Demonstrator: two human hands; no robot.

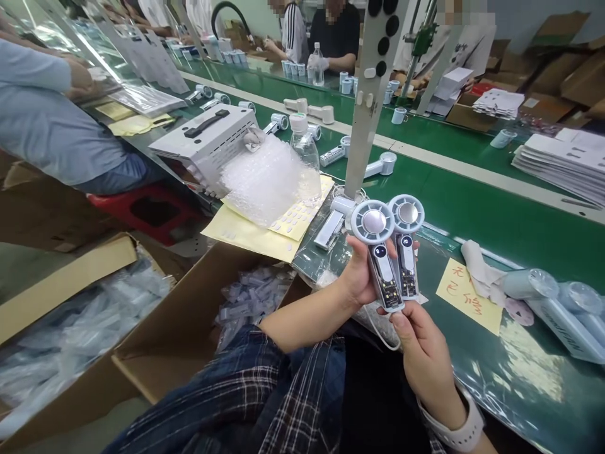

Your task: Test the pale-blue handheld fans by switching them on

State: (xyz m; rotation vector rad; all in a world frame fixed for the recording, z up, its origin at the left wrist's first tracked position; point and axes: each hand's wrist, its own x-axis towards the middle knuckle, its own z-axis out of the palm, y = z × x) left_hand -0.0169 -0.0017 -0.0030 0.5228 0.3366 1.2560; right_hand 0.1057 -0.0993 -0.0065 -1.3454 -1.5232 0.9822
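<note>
Two light-blue handheld fans with see-through handles are held side by side above the bench edge. My left hand [360, 274] is closed around their handles, its fingertips showing behind the far one. The near handheld fan [386, 277] has a lit round display reading about 8; the far handheld fan [407, 265] reads 20. My right hand [423, 347] is closed in a pinch at the bottom end of the near fan. A white cable [385, 340] loops just below that end; whether its plug is between my fingers is hidden.
Another fan [329, 228] lies left of my hands, by a metal post [366, 107]. Bubble wrap [265, 180], a plastic bottle [305, 151] and a white box [208, 142] stand behind. At right are a yellow note [467, 296] and blue fans [562, 315]. Open cartons [189, 315] sit lower left.
</note>
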